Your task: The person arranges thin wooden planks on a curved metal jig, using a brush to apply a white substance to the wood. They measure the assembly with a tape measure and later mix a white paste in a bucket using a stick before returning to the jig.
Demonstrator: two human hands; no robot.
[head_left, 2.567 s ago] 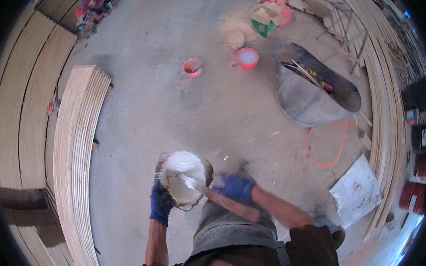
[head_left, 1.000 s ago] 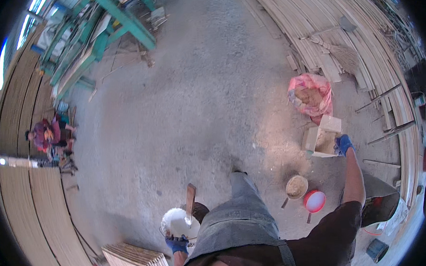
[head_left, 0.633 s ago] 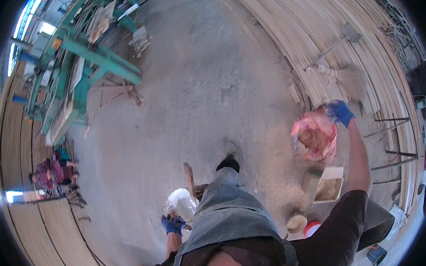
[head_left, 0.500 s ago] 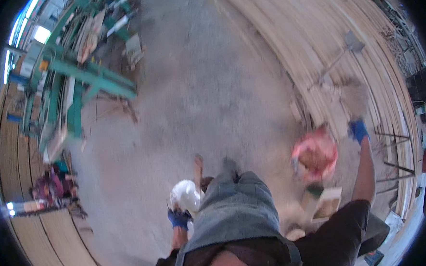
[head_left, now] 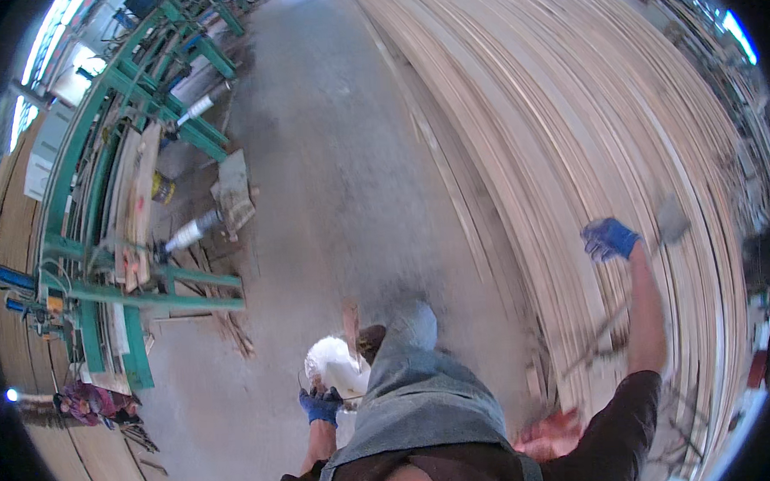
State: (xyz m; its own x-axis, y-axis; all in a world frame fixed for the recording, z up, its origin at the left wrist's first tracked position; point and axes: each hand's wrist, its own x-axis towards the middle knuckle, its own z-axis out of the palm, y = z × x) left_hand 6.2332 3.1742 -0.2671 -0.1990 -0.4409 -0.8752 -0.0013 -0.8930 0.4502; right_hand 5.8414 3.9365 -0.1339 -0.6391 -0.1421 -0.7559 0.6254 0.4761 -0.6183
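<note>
My left hand, in a blue glove, is closed at the wire handle of a white bucket hanging beside my left leg. A flat piece of bare wood sticks up out of the bucket; its lower end is hidden. My right hand, also in a blue glove, is held out in front to the right with its fingers apart and nothing in them. It appears above long wooden boards. Close to that hand a shovel lies across the boards, its handle slanting toward me.
To the left stands a green machine frame with planks on it. Beyond it, at the lower left, a person in dark red is at work. The grey concrete floor runs ahead between machine and boards. A red-pink sack is partly hidden by my right arm.
I have walked forward: the machine, shovel and red-pink sack have slid back toward me in view. My right hand has swung forward and inward. The bucket stays in my left hand.
</note>
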